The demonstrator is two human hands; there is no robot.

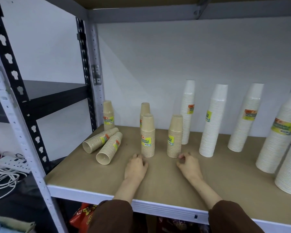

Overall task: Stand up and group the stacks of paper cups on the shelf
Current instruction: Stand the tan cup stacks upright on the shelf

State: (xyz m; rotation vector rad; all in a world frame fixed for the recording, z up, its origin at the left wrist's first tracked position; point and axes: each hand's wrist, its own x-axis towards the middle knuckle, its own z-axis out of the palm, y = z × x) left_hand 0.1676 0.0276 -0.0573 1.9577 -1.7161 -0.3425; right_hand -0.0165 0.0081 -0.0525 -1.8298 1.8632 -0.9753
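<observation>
Cup stacks (147,137); 2 flat nr post (95,68)

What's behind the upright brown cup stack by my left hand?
A second brown paper cup stack stands there; only its top shows. The front brown paper cup stack covers its lower part.

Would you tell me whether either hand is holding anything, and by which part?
Nothing is held: the left hand lies loosely curled by the front tan stack, the right hand by the rightmost tan stack.
</observation>
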